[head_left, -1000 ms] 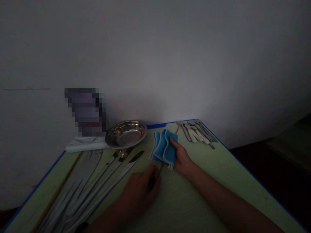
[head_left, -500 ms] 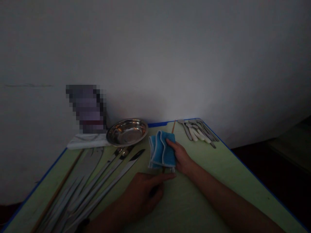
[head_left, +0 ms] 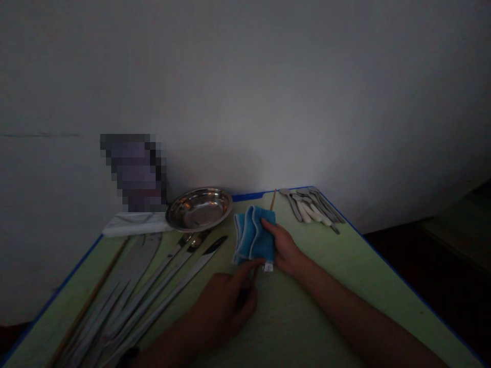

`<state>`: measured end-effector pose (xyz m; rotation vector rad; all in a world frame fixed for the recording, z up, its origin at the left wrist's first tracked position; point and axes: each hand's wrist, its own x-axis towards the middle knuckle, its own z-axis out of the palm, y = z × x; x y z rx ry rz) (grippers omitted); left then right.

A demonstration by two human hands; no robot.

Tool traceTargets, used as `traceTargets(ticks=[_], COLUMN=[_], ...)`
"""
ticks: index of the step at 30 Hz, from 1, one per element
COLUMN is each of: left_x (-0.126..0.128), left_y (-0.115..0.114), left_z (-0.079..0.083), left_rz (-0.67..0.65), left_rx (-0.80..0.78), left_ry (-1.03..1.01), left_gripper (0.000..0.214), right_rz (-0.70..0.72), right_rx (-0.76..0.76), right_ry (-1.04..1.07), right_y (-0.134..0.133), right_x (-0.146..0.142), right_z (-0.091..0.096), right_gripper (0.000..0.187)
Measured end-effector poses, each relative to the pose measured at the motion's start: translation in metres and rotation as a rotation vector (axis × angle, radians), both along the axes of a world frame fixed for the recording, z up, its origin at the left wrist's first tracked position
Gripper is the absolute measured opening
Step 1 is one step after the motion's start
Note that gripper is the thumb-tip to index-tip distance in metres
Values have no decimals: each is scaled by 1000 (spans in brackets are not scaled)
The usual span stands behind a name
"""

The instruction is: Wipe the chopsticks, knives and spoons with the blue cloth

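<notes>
My right hand [head_left: 286,248] is closed around a folded blue cloth [head_left: 253,236] with pale edging and a small white tag at its bottom corner. A thin wooden chopstick [head_left: 273,200] runs through the cloth, its far end sticking out above. Just below the cloth, my left hand [head_left: 230,299] grips the chopstick's near end, with the index finger reaching up to the cloth's lower edge. The middle of the stick is hidden by the cloth.
Left of my hands lie several long knives and other metal cutlery [head_left: 169,278] and another wooden stick [head_left: 92,299]. A steel bowl [head_left: 199,212] stands by the wall, beside a white packet [head_left: 134,223] and a blurred upright object [head_left: 138,171]. Several spoons and forks [head_left: 312,207] lie back right.
My left index finger has bent and moved up and left, from stretched out below the cloth to its lower edge. The white tag shows more clearly. The cloth has barely moved.
</notes>
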<state>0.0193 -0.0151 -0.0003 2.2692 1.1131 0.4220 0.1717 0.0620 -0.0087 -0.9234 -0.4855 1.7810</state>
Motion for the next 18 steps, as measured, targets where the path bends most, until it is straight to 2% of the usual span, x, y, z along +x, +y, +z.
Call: traceTargets(ticks=[12, 18], left_x=[1, 0], left_y=[1, 1], left_z=[-6, -6], left_rz=[-5, -9], left_rx=[8, 17], left_ry=[-59, -42], left_gripper=[57, 57], right_rz=[-2, 4], right_rx=[-25, 18], right_ry=[7, 26], right_y=[-1, 0], right_x=[-1, -1], right_z=[5, 0], right_gripper=[16, 16])
